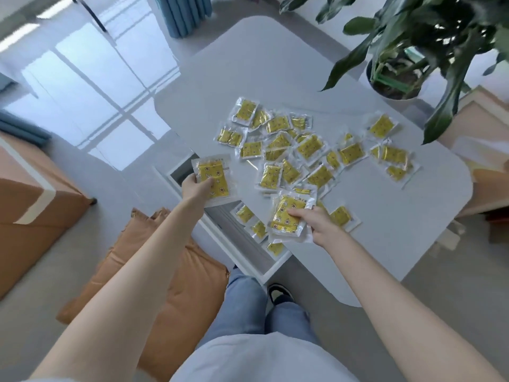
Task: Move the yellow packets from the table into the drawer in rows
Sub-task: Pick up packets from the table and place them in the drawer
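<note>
Several yellow packets [311, 146] in clear wrappers lie scattered over the white table [275, 78]. Under the table's near-left edge the white drawer [228, 245] stands pulled out, with three packets [244, 213] lying in it near the tabletop edge. My left hand [194, 186] grips one yellow packet [214, 176] over the far end of the drawer. My right hand [316, 223] pinches a small stack of packets [286, 216] above the table's near edge, partly over the drawer.
A potted plant [396, 78] with long dark leaves stands beyond the table's far right corner. An orange cushion [170, 271] lies on the floor left of my legs. A brown sofa edge [33, 199] is at the left.
</note>
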The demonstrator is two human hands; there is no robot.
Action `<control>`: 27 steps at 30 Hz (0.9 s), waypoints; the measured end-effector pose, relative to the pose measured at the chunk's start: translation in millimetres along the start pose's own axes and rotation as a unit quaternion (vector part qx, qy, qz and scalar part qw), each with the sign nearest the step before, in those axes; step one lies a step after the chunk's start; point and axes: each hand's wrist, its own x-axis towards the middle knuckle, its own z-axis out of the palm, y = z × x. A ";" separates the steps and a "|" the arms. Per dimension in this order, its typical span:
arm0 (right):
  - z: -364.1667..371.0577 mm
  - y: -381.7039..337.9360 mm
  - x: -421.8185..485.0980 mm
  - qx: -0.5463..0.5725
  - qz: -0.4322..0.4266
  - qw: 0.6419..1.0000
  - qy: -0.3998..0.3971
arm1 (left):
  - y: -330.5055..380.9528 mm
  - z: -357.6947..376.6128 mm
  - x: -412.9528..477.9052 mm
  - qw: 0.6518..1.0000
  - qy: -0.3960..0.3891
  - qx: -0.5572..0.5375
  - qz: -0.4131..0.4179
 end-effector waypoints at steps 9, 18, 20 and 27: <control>11.9 -1.4 22.7 0.073 0.024 0.994 0.074 | 31.6 19.6 53.7 0.981 -0.140 0.136 -0.002; 5.3 26.5 25.6 0.122 -0.017 0.987 0.102 | 14.3 42.2 68.4 0.952 -0.227 0.205 0.024; 2.0 40.2 19.8 0.129 -0.032 0.985 0.109 | 5.2 45.4 60.6 0.946 -0.240 0.216 0.041; 0.7 87.7 -4.5 0.154 -0.083 0.973 0.150 | -32.7 45.0 43.1 0.935 -0.284 0.194 0.083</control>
